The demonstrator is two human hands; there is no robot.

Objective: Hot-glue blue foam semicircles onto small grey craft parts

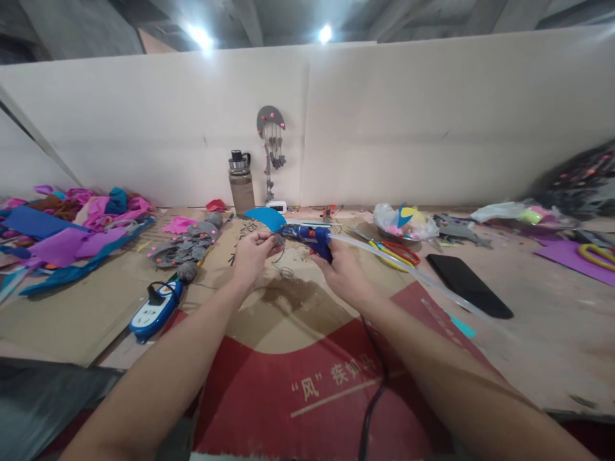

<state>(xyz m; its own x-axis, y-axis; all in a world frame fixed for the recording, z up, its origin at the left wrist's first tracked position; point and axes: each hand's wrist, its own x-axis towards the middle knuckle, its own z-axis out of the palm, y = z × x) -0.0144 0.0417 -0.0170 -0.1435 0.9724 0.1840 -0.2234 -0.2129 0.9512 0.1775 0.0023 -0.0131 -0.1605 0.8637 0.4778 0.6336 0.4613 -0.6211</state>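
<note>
A blue hot glue gun point(316, 238) is gripped in my right hand point(343, 272), its nozzle pointing left. A long clear glue stick point(398, 256) runs out of its back over my forearm. My left hand point(254, 256) pinches a small grey piece point(278, 241) right at the nozzle; its shape is mostly hidden by the fingers. Just behind these fingertips shows a blue curved felt piece point(267, 218); I cannot tell whether it is held or lies behind. Thin grey string point(284, 273) hangs or lies below the hands, above the cardboard point(298, 339).
A power strip point(156, 312), grey felt pieces point(185, 246) and coloured felt point(81, 237) are on the left. At the back stands a bottle point(241, 182) near a hanging grey moon ornament point(271, 121). Scissors point(401, 252), a phone point(468, 285) and a bagged bowl point(408, 224) are on the right.
</note>
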